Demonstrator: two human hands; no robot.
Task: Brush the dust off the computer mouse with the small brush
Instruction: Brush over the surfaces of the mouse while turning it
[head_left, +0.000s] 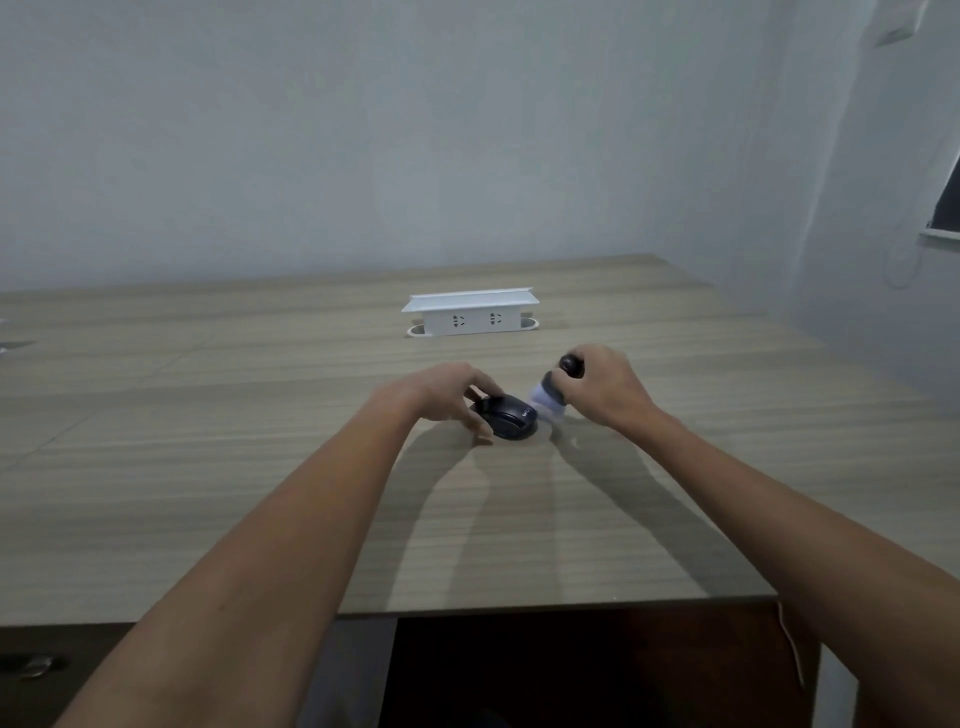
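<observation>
- The dark, rounded plastic computer mouse (506, 415) lies on the wood-grain worktop (260, 467), pinned by the left hand (447, 395) with fingers clamped around its left side.
- The right hand (602, 384) has fingers closed on the small dark-handled, pale-bristled brush (550, 395); bristles sit just right of the mouse, apparently touching it.
- The mouse's long axis runs roughly left-right between the hands.
- Count: one mouse, one brush, one white socket box (470, 312) beyond.

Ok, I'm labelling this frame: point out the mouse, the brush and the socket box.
mouse (506, 417), head view, dark top shell.
brush (546, 401), head view, pale blurred bristles.
socket box (470, 321), head view, white front face.
</observation>
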